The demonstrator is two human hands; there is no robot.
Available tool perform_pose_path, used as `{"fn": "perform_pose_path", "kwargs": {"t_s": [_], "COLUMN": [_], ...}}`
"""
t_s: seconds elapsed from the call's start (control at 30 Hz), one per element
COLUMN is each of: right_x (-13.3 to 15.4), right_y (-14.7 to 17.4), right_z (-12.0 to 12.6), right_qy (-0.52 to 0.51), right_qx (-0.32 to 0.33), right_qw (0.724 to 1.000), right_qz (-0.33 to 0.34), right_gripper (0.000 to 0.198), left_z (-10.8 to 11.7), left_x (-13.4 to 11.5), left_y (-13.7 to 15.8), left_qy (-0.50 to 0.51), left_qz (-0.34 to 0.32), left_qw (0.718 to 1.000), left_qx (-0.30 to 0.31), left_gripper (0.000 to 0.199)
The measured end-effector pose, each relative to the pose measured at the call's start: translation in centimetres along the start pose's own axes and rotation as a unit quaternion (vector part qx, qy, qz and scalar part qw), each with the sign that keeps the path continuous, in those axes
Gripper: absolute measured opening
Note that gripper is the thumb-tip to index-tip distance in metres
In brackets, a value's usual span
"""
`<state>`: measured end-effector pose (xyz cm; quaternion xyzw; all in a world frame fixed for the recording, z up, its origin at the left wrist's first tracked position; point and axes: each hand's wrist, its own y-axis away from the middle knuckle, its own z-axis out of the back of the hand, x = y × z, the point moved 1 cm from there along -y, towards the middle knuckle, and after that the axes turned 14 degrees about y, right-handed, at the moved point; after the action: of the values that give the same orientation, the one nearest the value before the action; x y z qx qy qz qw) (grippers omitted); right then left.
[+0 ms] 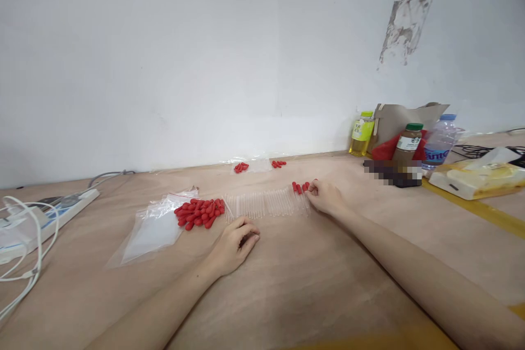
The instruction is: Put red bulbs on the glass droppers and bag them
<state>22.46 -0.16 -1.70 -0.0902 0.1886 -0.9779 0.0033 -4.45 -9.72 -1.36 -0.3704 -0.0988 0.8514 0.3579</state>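
A row of thin clear glass tubes [258, 204] lies side by side on the brown table. Several at its right end carry red rubber bulbs [298, 189], like droppers. My right hand [326, 197] is there, thumb and fingers pinched on a red rubber bulb that the fingertips partly cover; whether it sits on a tube I cannot tell. My left hand [235, 243] rests just in front of the row, fingers curled and thumb near the index tip, with nothing visible in it. Beside it on the left is a heap of loose red bulbs [199, 213].
Clear plastic bags [150, 235] lie under and left of the heap. A smaller bag [258, 165] with a few red bulbs lies near the wall. At left is a power strip [61, 219] with white cables. Bottles [361, 134], a grey bag [385, 120] and a tissue pack [478, 178] stand right.
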Motion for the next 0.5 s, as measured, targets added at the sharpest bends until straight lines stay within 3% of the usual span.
{"fn": "perform_pose_path", "kwargs": {"t_s": [0.17, 0.5], "right_x": [0.5, 1.5], "right_y": [0.2, 0.5], "right_z": [0.1, 0.1], "right_qy": [-0.001, 0.092], "right_qx": [0.016, 0.070], "right_qw": [1.000, 0.993], "right_qz": [0.025, 0.001], "right_gripper": [0.014, 0.024], "left_z": [-0.1, -0.1], "left_x": [0.1, 0.0], "left_y": [0.0, -0.1], "left_qy": [0.002, 0.004], "left_qz": [-0.003, -0.002], "left_qw": [1.000, 1.000], "left_qx": [-0.002, 0.001], "left_gripper": [0.016, 0.018]}}
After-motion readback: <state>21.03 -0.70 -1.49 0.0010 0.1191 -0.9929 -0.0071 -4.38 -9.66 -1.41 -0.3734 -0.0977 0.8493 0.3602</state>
